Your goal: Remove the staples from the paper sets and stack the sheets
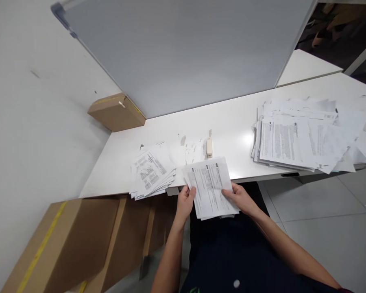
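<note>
Between my two hands is a small stack of printed papers (210, 189), held at the table's front edge with its lower part over my lap. My left hand (185, 203) grips the left edge, thumb on top. On the right side my right hand (240, 198) pinches the sheets, its thumb lying on the print and its fingers hidden beneath. Just beyond the papers stands a small cream-coloured object (209, 147), possibly a stapler. A fanned pile of printed papers (152, 173) lies to the left of my hands.
A large, untidy heap of papers (295, 138) covers the right part of the white table (232, 122). Behind the table rises a grey-white board (195, 53). One cardboard box (118, 112) sits at the back left corner; larger cartons (64, 244) stand below left.
</note>
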A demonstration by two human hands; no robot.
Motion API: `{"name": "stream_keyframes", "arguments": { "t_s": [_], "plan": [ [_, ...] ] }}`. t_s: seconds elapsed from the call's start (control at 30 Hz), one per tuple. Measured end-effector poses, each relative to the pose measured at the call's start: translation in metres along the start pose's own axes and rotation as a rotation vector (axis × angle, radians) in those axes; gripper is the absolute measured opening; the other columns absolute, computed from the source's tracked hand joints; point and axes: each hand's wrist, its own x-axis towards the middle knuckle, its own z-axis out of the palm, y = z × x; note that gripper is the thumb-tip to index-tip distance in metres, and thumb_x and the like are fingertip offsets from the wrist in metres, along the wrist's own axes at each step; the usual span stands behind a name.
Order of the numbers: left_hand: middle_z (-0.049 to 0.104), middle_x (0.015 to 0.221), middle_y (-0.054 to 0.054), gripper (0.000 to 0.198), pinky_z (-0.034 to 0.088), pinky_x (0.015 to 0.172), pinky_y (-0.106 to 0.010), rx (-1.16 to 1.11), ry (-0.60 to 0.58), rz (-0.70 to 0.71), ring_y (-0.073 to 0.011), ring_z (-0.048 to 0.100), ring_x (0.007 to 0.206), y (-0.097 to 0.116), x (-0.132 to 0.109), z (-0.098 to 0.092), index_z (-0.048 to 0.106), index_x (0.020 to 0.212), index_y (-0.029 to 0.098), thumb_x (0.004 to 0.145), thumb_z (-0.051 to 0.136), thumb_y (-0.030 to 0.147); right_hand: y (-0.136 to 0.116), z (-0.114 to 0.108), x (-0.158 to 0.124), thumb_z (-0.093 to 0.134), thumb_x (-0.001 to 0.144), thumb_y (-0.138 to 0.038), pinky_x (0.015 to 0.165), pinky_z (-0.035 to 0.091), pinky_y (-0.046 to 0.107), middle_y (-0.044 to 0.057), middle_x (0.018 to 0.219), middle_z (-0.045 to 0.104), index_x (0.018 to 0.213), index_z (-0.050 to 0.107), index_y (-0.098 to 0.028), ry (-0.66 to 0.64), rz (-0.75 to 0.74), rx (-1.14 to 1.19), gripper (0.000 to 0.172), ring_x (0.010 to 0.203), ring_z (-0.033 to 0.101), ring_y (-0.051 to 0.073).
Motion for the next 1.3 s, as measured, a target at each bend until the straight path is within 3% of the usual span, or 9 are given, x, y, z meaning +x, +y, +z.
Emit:
{"name": "stream_keyframes", "arguments": {
  "t_s": [0.13, 0.27, 0.37, 0.47, 0.6, 0.93, 1.03, 1.17, 1.3],
  "plan": [
    [0.060, 0.107, -0.008, 0.032, 0.041, 0.091, -0.031, -0.228, 0.205, 0.207, -0.0171, 0.055, 0.104, 0.030, 0.014, 0.017, 0.052, 0.109, 0.017, 0.082, 0.050, 0.036, -0.024, 0.002, 0.003, 0.055, 0.078, -0.036, 0.079, 0.048, 0.037, 0.007, 0.099, 0.067, 0.109, 0.060, -0.016, 0.081, -0.160, -0.181, 0.037, 0.092, 0.061, 0.024],
    [0.060, 0.105, -0.007, 0.031, 0.042, 0.090, -0.029, -0.216, 0.276, 0.437, -0.0158, 0.056, 0.101, 0.071, 0.029, 0.022, 0.051, 0.110, 0.019, 0.083, 0.050, 0.035, -0.069, 0.002, 0.011, 0.053, 0.079, -0.034, 0.081, 0.048, 0.037, 0.006, 0.101, 0.065, 0.107, 0.060, -0.019, 0.176, -0.346, -0.260, 0.033, 0.094, 0.060, 0.024],
    [0.060, 0.101, -0.006, 0.030, 0.042, 0.090, -0.029, -0.217, 0.328, 0.602, -0.0163, 0.055, 0.102, 0.089, 0.041, 0.022, 0.050, 0.109, 0.019, 0.084, 0.049, 0.036, -0.094, -0.001, 0.019, 0.054, 0.079, -0.033, 0.083, 0.047, 0.037, 0.005, 0.101, 0.065, 0.105, 0.060, -0.019, 0.202, -0.478, -0.253, 0.030, 0.095, 0.059, 0.023],
    [0.059, 0.099, -0.007, 0.030, 0.043, 0.088, -0.029, -0.199, 0.312, 0.653, -0.0167, 0.055, 0.100, 0.090, 0.053, 0.023, 0.048, 0.108, 0.019, 0.084, 0.047, 0.037, -0.098, -0.005, 0.032, 0.056, 0.078, -0.034, 0.086, 0.045, 0.037, 0.005, 0.106, 0.064, 0.108, 0.058, -0.020, 0.188, -0.502, -0.206, 0.033, 0.100, 0.057, 0.023],
    [0.058, 0.093, -0.006, 0.029, 0.045, 0.083, -0.029, -0.129, 0.264, 0.585, -0.0156, 0.057, 0.090, 0.076, 0.065, 0.026, 0.048, 0.104, 0.018, 0.085, 0.045, 0.039, -0.088, -0.010, 0.048, 0.058, 0.075, -0.037, 0.085, 0.045, 0.038, 0.007, 0.107, 0.063, 0.107, 0.057, -0.019, 0.185, -0.438, -0.180, 0.037, 0.101, 0.057, 0.024],
    [0.061, 0.094, -0.006, 0.026, 0.044, 0.084, -0.028, -0.218, 0.336, 0.555, -0.0155, 0.057, 0.093, 0.073, 0.066, 0.032, 0.053, 0.103, 0.018, 0.085, 0.045, 0.036, -0.078, -0.016, 0.051, 0.055, 0.078, -0.035, 0.084, 0.045, 0.036, 0.004, 0.106, 0.064, 0.108, 0.060, -0.021, 0.153, -0.462, -0.296, 0.034, 0.099, 0.057, 0.024],
    [0.060, 0.089, -0.005, 0.023, 0.045, 0.083, -0.028, -0.274, 0.356, 0.543, -0.0148, 0.058, 0.090, 0.066, 0.067, 0.027, 0.052, 0.098, 0.018, 0.083, 0.049, 0.036, -0.095, -0.022, 0.042, 0.050, 0.080, -0.035, 0.079, 0.045, 0.034, 0.002, 0.097, 0.067, 0.101, 0.064, -0.022, 0.153, -0.494, -0.493, 0.028, 0.092, 0.060, 0.023],
    [0.058, 0.093, -0.004, 0.039, 0.045, 0.083, -0.030, -0.258, 0.332, 0.571, -0.0145, 0.058, 0.090, 0.062, 0.069, 0.010, 0.043, 0.110, 0.023, 0.077, 0.059, 0.034, -0.149, -0.025, 0.015, 0.042, 0.085, -0.026, 0.069, 0.042, 0.028, 0.002, 0.093, 0.066, 0.097, 0.062, -0.024, 0.125, -0.640, -0.981, 0.024, 0.082, 0.060, 0.019],
    [0.053, 0.115, -0.009, 0.056, 0.039, 0.094, -0.037, 0.038, 0.176, 0.514, -0.0187, 0.051, 0.108, 0.053, 0.072, -0.004, 0.039, 0.121, 0.024, 0.072, 0.064, 0.034, -0.185, -0.015, -0.001, 0.039, 0.079, -0.008, 0.055, 0.030, 0.027, 0.004, 0.067, 0.063, 0.083, 0.060, -0.019, 0.139, -0.595, -1.580, 0.024, 0.060, 0.054, 0.017]
  ]
}}
